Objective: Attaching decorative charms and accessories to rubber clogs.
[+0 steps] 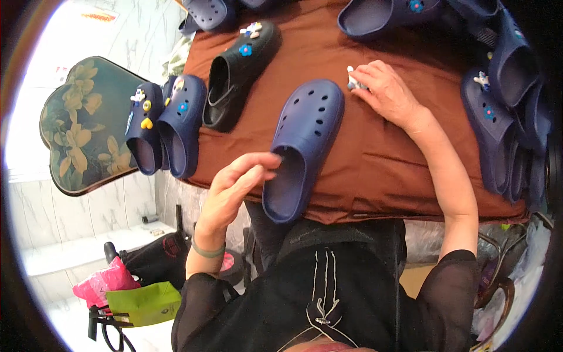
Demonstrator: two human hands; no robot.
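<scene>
Bright light (38,100) washes out the left of a room finished in white tiles (44,217) with grey, marble-like veining, where a scalloped, dark-rimmed panel (88,126) patterned with pale flowers appears beside a table (399,176) covered in creased brown cloth. A pink bag (108,284) and a green bag (146,305) show near a low white ledge (76,251), lower left.

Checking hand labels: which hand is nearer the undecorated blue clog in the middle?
Left. Left hand is at the blue clog, by its opening's left rim; right hand is apart, right of its toe, at a small white-blue piece.
</scene>
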